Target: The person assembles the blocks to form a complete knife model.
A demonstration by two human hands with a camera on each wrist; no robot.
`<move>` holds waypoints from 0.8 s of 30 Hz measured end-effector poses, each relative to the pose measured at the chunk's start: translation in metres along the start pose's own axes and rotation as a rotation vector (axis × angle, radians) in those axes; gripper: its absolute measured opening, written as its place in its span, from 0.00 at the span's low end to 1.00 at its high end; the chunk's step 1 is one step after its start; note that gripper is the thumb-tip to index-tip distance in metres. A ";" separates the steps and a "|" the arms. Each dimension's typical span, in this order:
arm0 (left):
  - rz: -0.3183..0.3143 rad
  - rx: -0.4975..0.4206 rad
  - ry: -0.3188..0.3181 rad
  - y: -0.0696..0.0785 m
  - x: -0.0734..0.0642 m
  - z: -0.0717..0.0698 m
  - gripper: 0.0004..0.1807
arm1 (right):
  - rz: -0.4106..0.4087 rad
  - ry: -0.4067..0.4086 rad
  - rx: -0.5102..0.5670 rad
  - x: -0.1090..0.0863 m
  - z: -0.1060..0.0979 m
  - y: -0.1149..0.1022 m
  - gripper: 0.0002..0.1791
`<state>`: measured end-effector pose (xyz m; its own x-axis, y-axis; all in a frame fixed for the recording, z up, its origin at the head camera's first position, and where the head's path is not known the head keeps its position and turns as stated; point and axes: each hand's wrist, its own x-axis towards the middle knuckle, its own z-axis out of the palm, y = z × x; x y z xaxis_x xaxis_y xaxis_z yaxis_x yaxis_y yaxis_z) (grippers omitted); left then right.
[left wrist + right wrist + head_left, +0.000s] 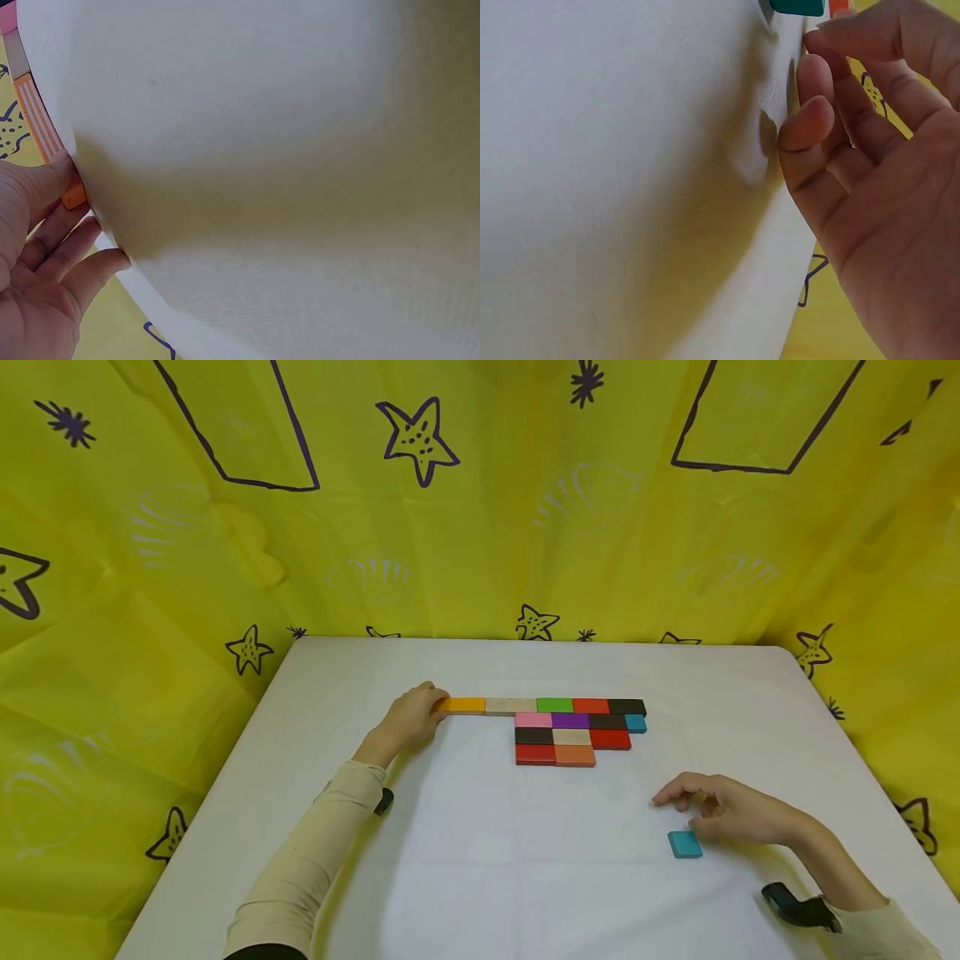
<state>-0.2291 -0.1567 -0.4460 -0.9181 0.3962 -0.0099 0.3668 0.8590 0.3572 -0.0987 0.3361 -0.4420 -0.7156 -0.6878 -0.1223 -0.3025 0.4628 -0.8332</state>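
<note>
My left hand [411, 717] pinches the left end of a flat orange block [467, 706], the leftmost in the back row. In the left wrist view, white stripes run along the side of this orange block [41, 116], and the thumb lies against it. A beige block [511, 706] adjoins it on the right. On the right side of the table, my right hand [738, 810] holds nothing, its fingers loosely bent above the surface. A teal block [685, 844] lies alone just by the thumb; whether they touch I cannot tell. Its edge shows in the right wrist view as a teal block [799, 6].
Right of the beige block, the back row runs on with a green block [554, 704], a red block [591, 705] and a black block [627, 707]. Shorter rows of coloured blocks, including a purple block [570, 721], lie against its front. Yellow patterned cloth [480, 527] hangs behind the white table [480, 893].
</note>
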 end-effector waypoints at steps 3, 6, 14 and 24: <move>-0.003 0.005 -0.002 0.000 0.000 0.000 0.16 | -0.011 -0.048 0.001 -0.003 0.001 0.001 0.23; -0.010 0.006 -0.006 0.001 -0.001 0.000 0.16 | -0.013 -0.093 0.008 -0.006 0.000 0.000 0.24; -0.012 0.006 -0.013 0.002 0.000 -0.001 0.17 | -0.013 -0.171 0.078 -0.011 0.001 -0.001 0.24; -0.003 0.006 0.000 0.001 0.000 0.000 0.16 | -0.050 -0.182 -0.007 -0.011 0.005 -0.003 0.20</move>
<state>-0.2284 -0.1563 -0.4458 -0.9191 0.3938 -0.0109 0.3651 0.8619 0.3519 -0.0869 0.3393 -0.4405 -0.5737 -0.7996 -0.1773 -0.3398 0.4294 -0.8368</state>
